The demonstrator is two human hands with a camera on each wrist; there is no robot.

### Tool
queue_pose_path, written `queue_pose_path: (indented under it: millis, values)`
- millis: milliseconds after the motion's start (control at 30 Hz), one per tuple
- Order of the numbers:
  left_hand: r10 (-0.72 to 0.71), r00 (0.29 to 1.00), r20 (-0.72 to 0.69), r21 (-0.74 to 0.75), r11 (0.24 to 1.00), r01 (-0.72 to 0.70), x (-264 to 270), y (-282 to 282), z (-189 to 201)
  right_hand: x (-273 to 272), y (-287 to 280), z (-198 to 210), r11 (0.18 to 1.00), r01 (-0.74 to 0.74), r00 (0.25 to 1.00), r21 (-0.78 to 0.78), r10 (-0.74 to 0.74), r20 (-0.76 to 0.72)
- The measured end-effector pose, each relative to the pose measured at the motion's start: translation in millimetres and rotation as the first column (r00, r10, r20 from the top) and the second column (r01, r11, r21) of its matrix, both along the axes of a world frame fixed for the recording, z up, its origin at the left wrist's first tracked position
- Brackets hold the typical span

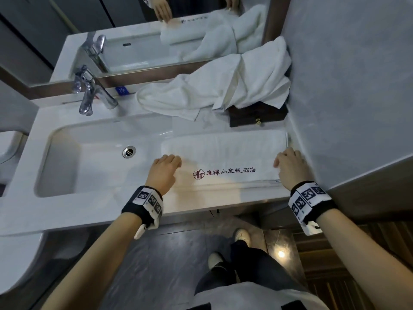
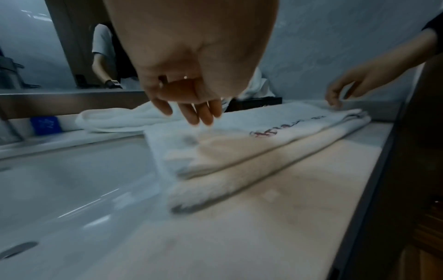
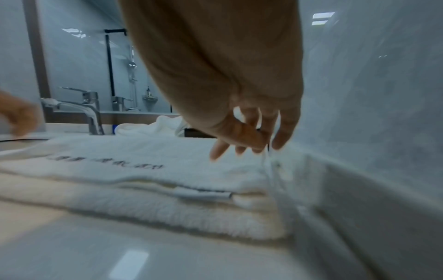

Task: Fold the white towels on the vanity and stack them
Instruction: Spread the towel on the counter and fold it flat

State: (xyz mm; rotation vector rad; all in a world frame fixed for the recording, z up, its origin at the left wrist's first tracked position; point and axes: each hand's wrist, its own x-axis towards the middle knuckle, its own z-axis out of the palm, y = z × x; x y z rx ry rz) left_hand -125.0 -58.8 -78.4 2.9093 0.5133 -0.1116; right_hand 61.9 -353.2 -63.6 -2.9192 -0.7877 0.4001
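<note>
A folded towel (image 1: 223,153) with red lettering lies flat on the worktop (image 1: 89,211) right of the sink (image 1: 89,157), against the side wall. Behind it an unfolded towel (image 1: 212,92) sprawls partly over a dark box (image 1: 257,117). The left hand (image 1: 164,168) and right hand (image 1: 290,166) hover at the folded towel's two ends, fingers loosely spread, holding nothing.

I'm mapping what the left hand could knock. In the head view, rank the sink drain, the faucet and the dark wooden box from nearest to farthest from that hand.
1. Sink drain, just left of the left hand.
2. Dark wooden box, up and to its right.
3. Faucet, behind the basin, to the left.
</note>
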Motion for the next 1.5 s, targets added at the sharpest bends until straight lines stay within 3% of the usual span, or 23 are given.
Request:
queue_pose_path:
  millis: [67,133,300,400,467,633,767,833,900,967,1067,1233,1333,1467,1500]
  values:
    - [0.0,0.989,0.148,-0.035,0.999,0.005,21,-20,0,-4,15,-6,0.981,-0.03,0.999,0.191,0.026,0.022]
    - [-0.008,0.99,0.141,-0.085,0.996,0.02,45,-41,-4,-8,39,-15,0.961,-0.103,0.993,0.257,0.114,-0.025]
    - [0.08,0.996,-0.03,-0.141,0.986,-0.083,91,-66,-32,-9,95,-44,0.96,-0.215,0.973,0.181,0.226,-0.042]
    - [0.075,0.992,-0.099,-0.103,0.991,-0.085,87,-67,-50,-9,100,-66,0.958,-0.284,0.959,0.035,0.284,-0.018]
    - [0.095,0.991,-0.093,-0.118,0.987,-0.106,80,-65,-56,-9,93,-75,0.954,-0.301,0.954,0.021,0.301,-0.014]
    - [0.249,0.963,-0.107,-0.094,0.961,-0.259,60,-38,-59,7,56,-79,0.983,-0.176,0.984,0.044,0.175,0.032]
    - [0.447,0.878,-0.17,-0.151,0.869,-0.472,31,-12,-55,13,25,-72,0.998,0.0,1.0,0.061,0.0,0.005]
    - [0.476,0.866,-0.154,-0.122,0.86,-0.495,28,-11,-52,12,17,-65,0.992,0.059,0.998,0.112,-0.055,-0.034]
    - [0.352,0.93,-0.102,-0.052,0.932,-0.358,35,-17,-46,11,11,-55,0.97,0.129,0.991,0.208,-0.123,-0.044]
    - [0.056,0.994,-0.095,-0.11,0.992,-0.066,47,-27,-39,10,5,-46,0.915,0.261,0.965,0.307,-0.238,-0.11]
    - [-0.24,0.956,-0.17,-0.2,0.958,0.205,71,-44,-32,12,2,-34,0.855,0.433,0.897,0.285,-0.375,-0.234]
    - [-0.256,0.899,-0.356,-0.208,0.959,0.191,95,-58,-24,21,5,-26,0.833,0.547,0.792,0.079,-0.484,-0.373]
    - [-0.253,0.871,-0.42,-0.188,0.964,0.19,104,-58,-16,29,2,-23,0.811,0.573,0.751,0.113,-0.466,-0.467]
    - [-0.224,0.844,-0.487,-0.195,0.97,0.146,113,-58,-14,35,0,-14,0.586,0.742,0.572,0.326,-0.298,-0.765]
    - [-0.216,0.845,-0.489,-0.201,0.971,0.131,114,-59,-15,37,0,-9,0.557,0.748,0.567,0.361,-0.251,-0.785]
